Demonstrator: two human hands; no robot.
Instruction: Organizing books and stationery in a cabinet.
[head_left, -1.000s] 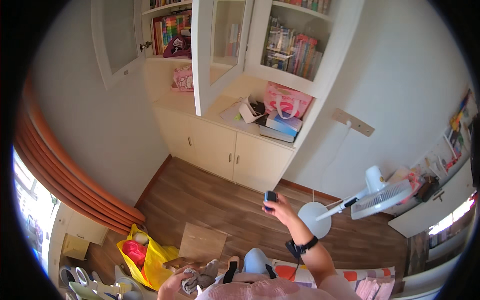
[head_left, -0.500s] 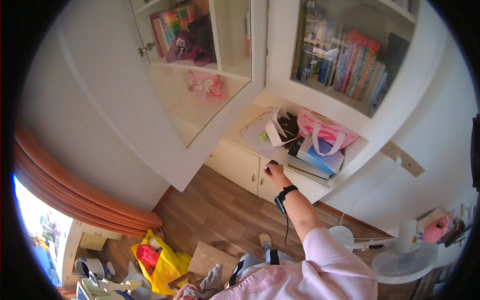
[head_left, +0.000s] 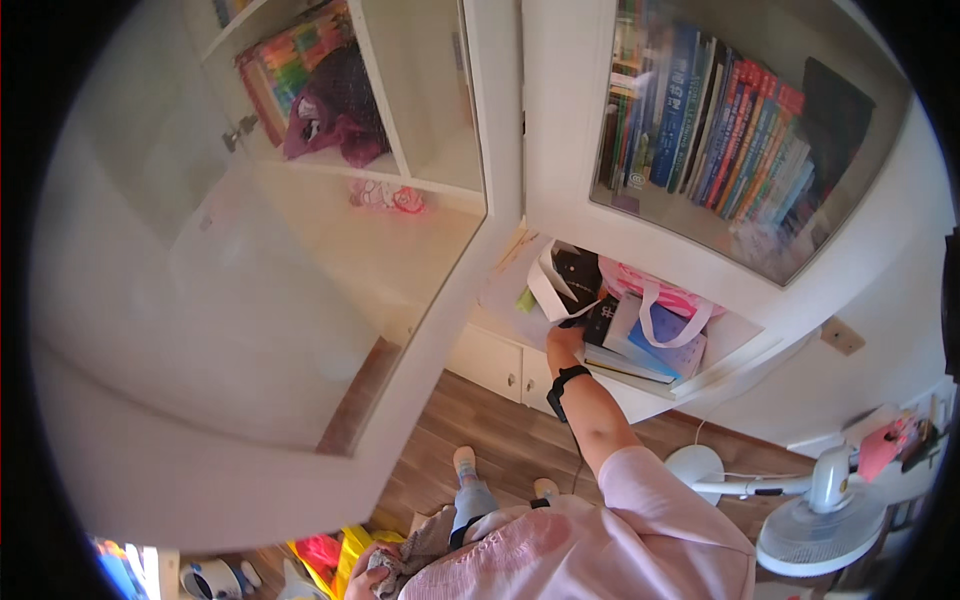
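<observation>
My right arm reaches into the low shelf of a white cabinet. My right hand is closed, with a small dark object at its fingers whose kind I cannot make out. Next to that hand lie a white and black open box and a stack of books. A pink and white bag stands behind the books. A black strap with a cable circles my right wrist. Low in the view, my left hand grips a crumpled grey cloth by my body.
An open glass-paned door swings out on the left. Behind the other glass pane stand upright books. At the lower right are a white fan and its round base. A yellow bag lies at the lower left.
My right hand has moved forward onto the shelf beside the box and books. I have stepped closer, and the open door now fills more of the left side.
</observation>
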